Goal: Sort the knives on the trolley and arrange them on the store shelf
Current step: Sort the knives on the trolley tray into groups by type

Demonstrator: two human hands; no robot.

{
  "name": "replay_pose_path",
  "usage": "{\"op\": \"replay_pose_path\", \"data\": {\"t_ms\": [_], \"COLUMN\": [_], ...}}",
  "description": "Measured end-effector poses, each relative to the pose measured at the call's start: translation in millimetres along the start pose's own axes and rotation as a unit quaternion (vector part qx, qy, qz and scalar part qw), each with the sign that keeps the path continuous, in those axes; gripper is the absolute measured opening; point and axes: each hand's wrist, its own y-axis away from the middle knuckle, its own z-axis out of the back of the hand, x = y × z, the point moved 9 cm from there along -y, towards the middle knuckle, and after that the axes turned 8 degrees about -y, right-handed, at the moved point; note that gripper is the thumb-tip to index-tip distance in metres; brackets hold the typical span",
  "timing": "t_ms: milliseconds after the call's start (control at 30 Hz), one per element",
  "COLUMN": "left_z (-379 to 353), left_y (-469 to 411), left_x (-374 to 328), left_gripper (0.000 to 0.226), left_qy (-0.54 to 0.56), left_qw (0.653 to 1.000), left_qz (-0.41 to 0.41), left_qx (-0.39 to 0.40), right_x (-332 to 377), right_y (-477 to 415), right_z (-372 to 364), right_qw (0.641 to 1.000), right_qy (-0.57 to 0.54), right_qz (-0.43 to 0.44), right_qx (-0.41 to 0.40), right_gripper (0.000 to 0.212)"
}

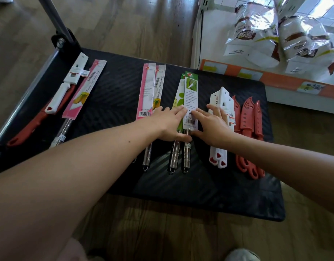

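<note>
A person's two bare hands rest on a pair of green-carded knives (190, 91) at the centre of a black ribbed trolley (228, 200) standing on a wooden floor. The two knives lie side by side, the right card overlapping the left. Each card is green at the top with a white printed panel and a barcode, and a steel handle with a hanging loop sticks out below.

The print on the cards is too small to read. Fingers cover the lower left card and the point where cards meet handles. The left forearm hides part of two pink-carded knives (149, 87) just beside the pair. The right hand covers the middle of two white-sheathed knives (219, 159), and its forearm crosses the handles of three red-sheathed knives (247, 117).

The left hand (168, 125) lies flat with straight fingers touching the pair's left edge. The right hand (213, 125) is spread wide, its fingertips on the barcode panel. The thumbs nearly meet over the tops of the steel handles, so the pair lies between the hands.

Well apart, at the trolley's left end, lie another pink-carded knife (83, 91), a white knife (58, 98) and a red knife (24, 132). The store shelf (256, 77), holding bagged goods (256, 34), stands beyond the trolley.
</note>
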Motion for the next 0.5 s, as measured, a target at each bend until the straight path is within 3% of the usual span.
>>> {"op": "replay_pose_path", "data": {"t_ms": [300, 500], "left_z": [0.7, 8.5], "left_y": [1.2, -0.2], "left_x": [5.1, 9.3], "left_gripper": [0.098, 0.087], "left_qy": [0.006, 0.006], "left_qw": [1.0, 0.999], "left_qz": [-0.003, 0.022], "left_qx": [0.004, -0.032], "right_x": [7.1, 4.4], "right_y": [-5.2, -1.9], "right_z": [-1.2, 0.4], "right_qw": [1.0, 1.0], "right_qy": [0.003, -0.001], "right_qz": [0.005, 0.007], "right_qx": [-0.001, 0.006], "right_gripper": [0.06, 0.059]}}
